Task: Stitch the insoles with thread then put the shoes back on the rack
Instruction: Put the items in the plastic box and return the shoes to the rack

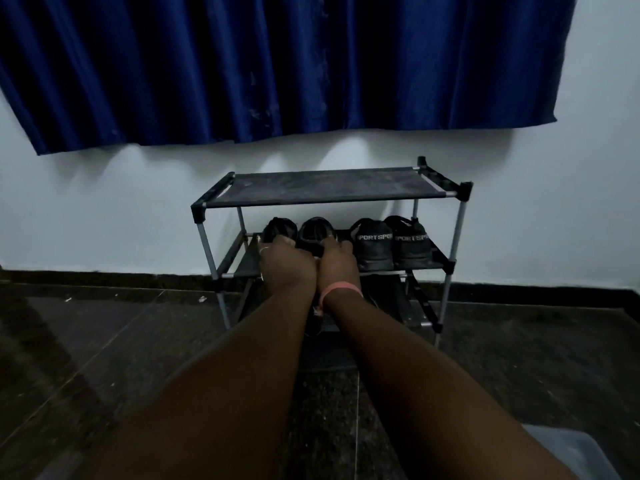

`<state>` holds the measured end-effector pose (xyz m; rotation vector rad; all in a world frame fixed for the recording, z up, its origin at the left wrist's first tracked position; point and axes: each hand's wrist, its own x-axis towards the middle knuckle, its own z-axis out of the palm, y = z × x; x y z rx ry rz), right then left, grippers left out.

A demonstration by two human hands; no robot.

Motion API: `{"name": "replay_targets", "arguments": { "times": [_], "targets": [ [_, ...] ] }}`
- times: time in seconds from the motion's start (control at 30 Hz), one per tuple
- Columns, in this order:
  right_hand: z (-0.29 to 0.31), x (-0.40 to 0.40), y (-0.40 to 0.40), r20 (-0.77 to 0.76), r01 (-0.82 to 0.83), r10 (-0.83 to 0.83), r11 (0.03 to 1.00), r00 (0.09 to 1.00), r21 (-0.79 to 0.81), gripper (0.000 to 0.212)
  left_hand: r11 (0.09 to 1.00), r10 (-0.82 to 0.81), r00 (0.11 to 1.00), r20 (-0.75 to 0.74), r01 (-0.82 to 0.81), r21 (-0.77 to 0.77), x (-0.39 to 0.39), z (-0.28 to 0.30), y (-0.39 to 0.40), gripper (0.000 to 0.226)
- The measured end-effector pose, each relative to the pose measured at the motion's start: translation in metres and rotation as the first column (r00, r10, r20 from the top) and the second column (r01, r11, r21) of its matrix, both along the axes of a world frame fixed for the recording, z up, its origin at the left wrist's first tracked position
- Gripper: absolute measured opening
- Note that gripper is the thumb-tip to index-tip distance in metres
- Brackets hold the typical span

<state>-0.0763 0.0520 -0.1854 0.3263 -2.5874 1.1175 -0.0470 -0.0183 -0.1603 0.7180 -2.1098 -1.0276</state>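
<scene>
Two bare forearms reach forward over the dark floor (pixel 104 341), a pink band (pixel 341 291) on the right wrist. The left hand (pixel 287 261) curls its fingers over one black shoe (pixel 278 228), and the right hand (pixel 337 259) grips a second black shoe (pixel 317 233), both on the middle shelf of the three-shelf rack (pixel 325 184). Just right of the hands stand two more black shoes (pixel 391 247). Beyond, above the rack, hangs one blue curtain (pixel 277 64).

arms: both outstretched | hands: left (pixel 284 263), right (pixel 335 263) side by side, fingers curled
</scene>
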Motion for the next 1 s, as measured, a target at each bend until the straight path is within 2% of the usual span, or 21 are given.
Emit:
{"name": "replay_targets", "arguments": {
  "times": [0.13, 0.27, 0.47, 0.57, 0.67, 0.83, 0.93, 1.0],
  "targets": [
    [-0.032, 0.026, 0.05, 0.071, 0.04, -0.036, 0.997, 0.997, -0.064, 0.028, 0.989, -0.147, 0.988, 0.057, 0.147, -0.001, 0.02, -0.028, 0.036, 0.021],
    [-0.094, 0.051, 0.118, 0.191, 0.083, -0.087, 0.996, 0.978, 0.029, 0.019, 0.97, -0.239, 0.952, 0.194, 0.242, 0.006, 0.038, -0.085, 0.082, 0.016],
    [-0.173, 0.073, 0.209, 0.38, 0.171, -0.185, 0.983, 0.906, 0.07, 0.021, 0.913, -0.408, 0.83, 0.38, 0.367, 0.178, 0.052, -0.176, 0.139, 0.018],
    [-0.203, 0.075, 0.241, 0.465, 0.2, -0.226, 0.974, 0.856, 0.105, 0.022, 0.896, -0.444, 0.789, 0.425, 0.378, 0.233, 0.049, -0.21, 0.163, 0.016],
    [-0.229, 0.07, 0.267, 0.523, 0.192, -0.222, 0.975, 0.823, 0.111, 0.034, 0.888, -0.459, 0.754, 0.469, 0.394, 0.237, 0.04, -0.242, 0.18, 0.017],
    [-0.274, 0.042, 0.298, 0.538, 0.186, -0.256, 0.966, 0.803, 0.181, 0.027, 0.883, -0.469, 0.708, 0.528, 0.391, 0.261, 0.024, -0.299, 0.197, 0.015],
    [-0.288, 0.021, 0.304, 0.526, 0.124, -0.216, 0.971, 0.822, 0.204, 0.03, 0.877, -0.481, 0.673, 0.561, 0.382, 0.293, 0.016, -0.335, 0.202, 0.021],
    [-0.299, 0.002, 0.3, 0.542, 0.077, -0.155, 0.984, 0.826, 0.163, 0.036, 0.864, -0.504, 0.653, 0.565, 0.388, 0.321, 0.007, -0.352, 0.206, 0.029]
  ]
}}
